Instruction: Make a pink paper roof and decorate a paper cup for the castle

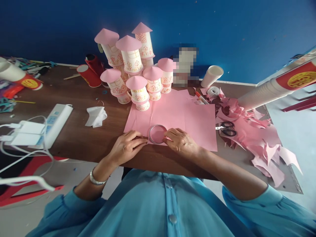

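Observation:
A large sheet of pink paper (pixel 197 128) lies on the brown table in front of me. On its near edge rests a thin, round silver ring (pixel 149 134). My right hand (pixel 181 142) pinches the right side of this ring with thumb and fingers. My left hand (pixel 129 144), a bangle (pixel 95 179) on its wrist, is at the paper's near-left edge, left of the ring. Its thumb and fingertips come together on the paper. Behind the ring, several decorated paper cups (pixel 139 94) with pink cone roofs stand stacked like towers, some on the sheet's far-left part.
Scissors (pixel 228 129) and pink paper scraps (pixel 259 135) lie to the right. A long stack of cups (pixel 261 92) leans at the far right. Left are a crumpled white tissue (pixel 96 116), a power strip (pixel 58 123) with cables and red cups (pixel 87 75). A blue wall (pixel 74 26) rises behind.

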A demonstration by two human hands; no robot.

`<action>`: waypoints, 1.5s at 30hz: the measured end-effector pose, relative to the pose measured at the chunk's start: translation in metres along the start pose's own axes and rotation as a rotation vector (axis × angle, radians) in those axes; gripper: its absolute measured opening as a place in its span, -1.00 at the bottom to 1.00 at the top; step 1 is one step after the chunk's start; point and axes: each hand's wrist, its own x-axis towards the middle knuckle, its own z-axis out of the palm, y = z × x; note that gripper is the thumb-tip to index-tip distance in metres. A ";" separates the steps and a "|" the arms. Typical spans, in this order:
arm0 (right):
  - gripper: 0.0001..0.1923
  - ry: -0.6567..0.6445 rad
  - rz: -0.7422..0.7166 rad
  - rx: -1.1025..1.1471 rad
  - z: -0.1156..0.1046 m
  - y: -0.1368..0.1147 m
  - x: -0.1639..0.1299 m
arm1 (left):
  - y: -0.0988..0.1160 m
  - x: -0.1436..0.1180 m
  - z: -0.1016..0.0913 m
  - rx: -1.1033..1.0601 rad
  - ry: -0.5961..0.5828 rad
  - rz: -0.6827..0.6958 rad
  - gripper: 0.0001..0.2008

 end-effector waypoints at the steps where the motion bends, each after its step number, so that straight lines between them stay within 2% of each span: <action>1: -0.75 -0.002 -0.002 -0.005 -0.002 0.000 -0.001 | 0.000 -0.001 0.000 0.004 -0.007 0.017 -0.85; 7: -0.73 -0.023 -0.011 -0.027 -0.008 -0.002 0.000 | -0.002 -0.005 0.007 0.045 -0.070 0.033 -0.83; 13: -0.75 -0.022 -0.016 -0.037 -0.006 -0.004 0.001 | 0.000 -0.004 0.006 0.012 -0.061 0.025 -0.83; 20: -0.78 -0.011 0.048 0.082 -0.017 -0.004 -0.004 | -0.007 0.009 -0.002 0.014 -0.002 -0.109 -0.85; 22: -0.79 -0.004 0.085 0.070 -0.023 -0.003 -0.007 | -0.008 0.018 -0.005 0.003 -0.038 -0.123 -0.79; 25: -0.79 -0.011 0.107 0.028 -0.027 -0.001 -0.012 | -0.008 0.033 -0.005 -0.068 -0.137 -0.089 -0.55; 30: -0.82 0.004 0.092 -0.061 -0.024 -0.002 -0.018 | -0.013 0.048 0.009 -0.152 -0.306 0.003 -0.22; 33: -0.83 -0.009 0.097 -0.057 -0.021 -0.003 -0.021 | -0.019 0.050 0.017 -0.163 -0.367 0.025 -0.22; 38: -0.77 -0.048 0.160 0.042 -0.021 -0.005 -0.026 | -0.024 0.053 0.018 -0.181 -0.380 0.022 -0.33; 45: -0.71 -0.060 0.175 0.048 -0.022 -0.006 -0.025 | -0.022 0.054 0.016 -0.189 -0.381 0.021 -0.26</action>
